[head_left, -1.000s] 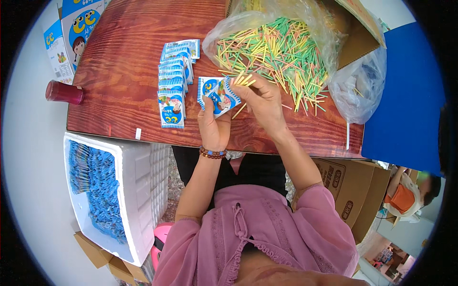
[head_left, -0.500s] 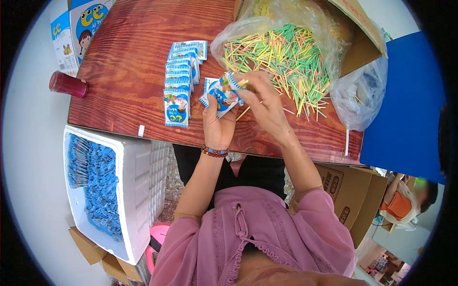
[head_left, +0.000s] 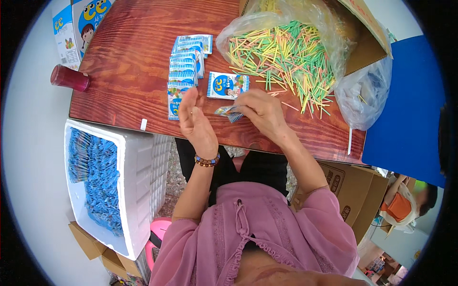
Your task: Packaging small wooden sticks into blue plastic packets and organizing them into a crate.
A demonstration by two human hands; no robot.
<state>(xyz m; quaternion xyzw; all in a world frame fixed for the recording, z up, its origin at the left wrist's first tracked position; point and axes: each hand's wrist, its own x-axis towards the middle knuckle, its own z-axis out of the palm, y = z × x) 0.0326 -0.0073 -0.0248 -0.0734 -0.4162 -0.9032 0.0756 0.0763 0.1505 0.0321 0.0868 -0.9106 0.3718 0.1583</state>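
My right hand (head_left: pixel 265 112) pinches a small blue-and-white candy packet (head_left: pixel 230 113) at its end, low over the wooden table. My left hand (head_left: pixel 198 128) is open and empty, its fingers raised beside the overlapping row of packets (head_left: pixel 182 76); they cover part of the lowest one. Another packet (head_left: pixel 228 86) lies flat just beyond the held one. Thin yellow, green and pink sticks (head_left: pixel 286 57) spill out of a clear plastic bag (head_left: pixel 238 27) to the right of the packets.
The bag leads into a cardboard box (head_left: pixel 367 45). A red-lidded jar (head_left: pixel 70 78) stands at the table's (head_left: pixel 129 62) left edge. Below it, a white foam box (head_left: pixel 122 190) holds many blue packets. A blue panel (head_left: pixel 403 114) is at right; another person (head_left: pixel 400 205) sits beyond.
My left hand has let go of the packet and moved left. My right hand now holds the packet, lower and tilted. The packet lying on the table is more fully uncovered.
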